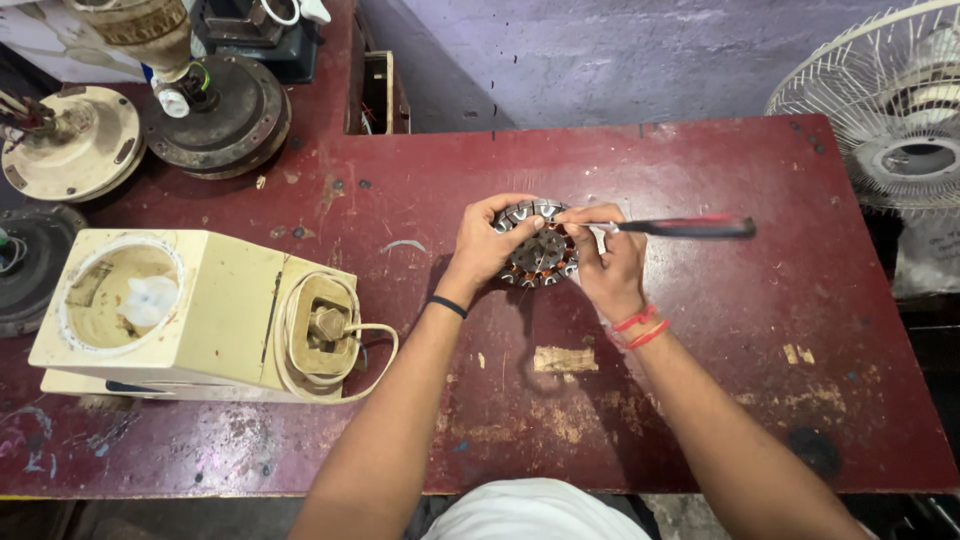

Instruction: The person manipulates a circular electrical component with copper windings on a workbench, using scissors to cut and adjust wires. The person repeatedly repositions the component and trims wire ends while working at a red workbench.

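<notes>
Stator (pixel 538 250) half hidden by hands (pixel 490 245)

The left hand (pixel 490 245) and right hand (pixel 610 265) cover the sides of the round stator (pixel 538 250), the screwdriver (pixel 690 228) is motion-blurred with its tip hidden, and the pedestal fan (pixel 890 110) is cut off at upper right.

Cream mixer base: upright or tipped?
Tipped. The cream mixer base lies on its side on the red table; its round jar socket and cord-wrapped underside face the camera.
</notes>
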